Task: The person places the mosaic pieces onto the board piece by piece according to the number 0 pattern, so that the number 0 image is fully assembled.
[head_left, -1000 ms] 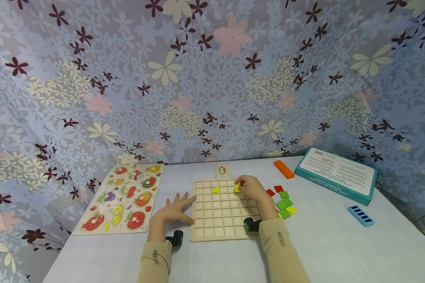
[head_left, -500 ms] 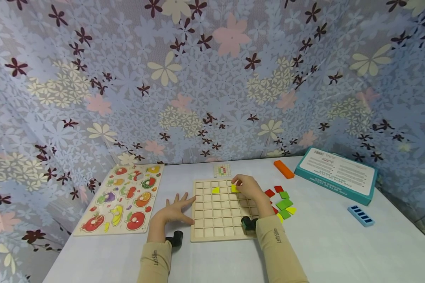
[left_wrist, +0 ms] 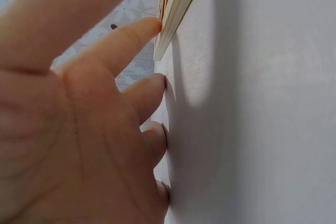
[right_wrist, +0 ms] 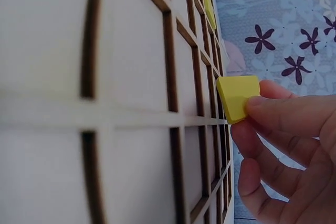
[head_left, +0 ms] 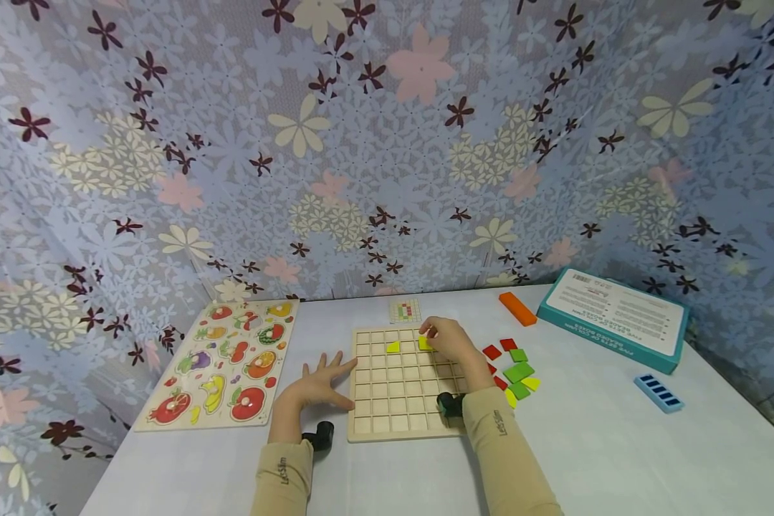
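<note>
The right hand (head_left: 450, 341) sits just right of centre in the head view, over the upper part of the wooden grid board (head_left: 400, 401). Its grip is a pinch — thumb and fingertips closed on a yellow tile (right_wrist: 237, 97), which the right wrist view shows tilted at the edge of a grid cell, one corner against the board's slats, not lying flat in the cell. A second yellow tile (head_left: 393, 347) lies in a cell to its left, in the same row.

The left hand (head_left: 314, 383) lies left of the board, low in the frame, its grip wide open and holding nothing: fingers spread straight, tips pressed on the white table (head_left: 593, 444), the forefinger touching the board's left edge.

To the right of the board, a loose cluster of red, green and yellow tiles (head_left: 514, 367) lies on the table. Farther right — a teal box (head_left: 613, 319), an orange block (head_left: 517, 308) and a small blue tray (head_left: 658, 393). At the left of the frame is a fruit puzzle board (head_left: 222, 362); a small pattern card (head_left: 405, 310) lies just above the grid board.
</note>
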A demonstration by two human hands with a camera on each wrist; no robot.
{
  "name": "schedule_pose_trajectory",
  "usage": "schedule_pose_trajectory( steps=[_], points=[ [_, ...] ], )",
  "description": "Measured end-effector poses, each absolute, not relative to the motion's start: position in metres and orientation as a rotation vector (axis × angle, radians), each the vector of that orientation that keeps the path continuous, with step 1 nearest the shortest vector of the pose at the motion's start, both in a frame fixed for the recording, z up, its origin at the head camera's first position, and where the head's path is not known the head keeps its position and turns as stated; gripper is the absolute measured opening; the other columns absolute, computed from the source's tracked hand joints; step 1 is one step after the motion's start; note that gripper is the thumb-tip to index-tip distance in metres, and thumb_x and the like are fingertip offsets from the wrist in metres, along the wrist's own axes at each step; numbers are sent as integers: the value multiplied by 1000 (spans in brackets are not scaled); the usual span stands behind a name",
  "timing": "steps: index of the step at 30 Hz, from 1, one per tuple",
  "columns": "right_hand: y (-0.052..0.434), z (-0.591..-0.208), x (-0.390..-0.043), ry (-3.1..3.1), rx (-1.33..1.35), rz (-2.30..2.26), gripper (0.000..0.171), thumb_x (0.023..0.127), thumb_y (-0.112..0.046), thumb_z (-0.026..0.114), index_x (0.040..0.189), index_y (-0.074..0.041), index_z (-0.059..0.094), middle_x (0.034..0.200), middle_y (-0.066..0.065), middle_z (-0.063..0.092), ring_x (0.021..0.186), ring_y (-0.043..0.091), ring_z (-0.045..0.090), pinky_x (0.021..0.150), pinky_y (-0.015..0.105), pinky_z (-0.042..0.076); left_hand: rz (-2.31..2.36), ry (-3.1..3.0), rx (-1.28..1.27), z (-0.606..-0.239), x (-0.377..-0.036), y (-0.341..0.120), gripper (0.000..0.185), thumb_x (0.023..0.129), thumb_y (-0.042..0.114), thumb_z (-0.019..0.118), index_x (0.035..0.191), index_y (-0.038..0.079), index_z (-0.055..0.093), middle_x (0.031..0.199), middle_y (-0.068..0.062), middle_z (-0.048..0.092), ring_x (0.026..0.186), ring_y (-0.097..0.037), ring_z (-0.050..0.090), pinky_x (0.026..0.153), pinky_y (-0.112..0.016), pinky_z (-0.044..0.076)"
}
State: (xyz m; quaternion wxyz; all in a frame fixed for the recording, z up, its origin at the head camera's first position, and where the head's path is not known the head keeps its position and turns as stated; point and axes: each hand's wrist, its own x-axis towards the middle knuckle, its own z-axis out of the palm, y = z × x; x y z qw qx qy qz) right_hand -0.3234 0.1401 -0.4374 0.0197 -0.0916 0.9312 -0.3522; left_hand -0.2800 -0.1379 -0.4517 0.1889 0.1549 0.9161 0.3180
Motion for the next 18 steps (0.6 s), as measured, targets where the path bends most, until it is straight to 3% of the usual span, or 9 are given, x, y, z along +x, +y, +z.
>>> schedule_pose_trajectory(
  steps=[12,18],
  points=[
    [137,-438,-326,2937,-355,-1033,7,83,2,60,86,-4,62,80,7,60,70,18,50,60,28,43,902,2580,425,-453,-280,-138,90,64,25,80,142,18,38,153,-15,15,140,-39,-4,106,-61,-14],
    [136,-434,-324,2938,-339,-961,14,83,4,58,91,-3,67,86,9,63,74,20,53,62,28,44,896,2583,431,-453,-280,-138,89,64,26,80,143,18,37,153,-14,15,140,-39,-4,106,-61,-14]
  ],
)
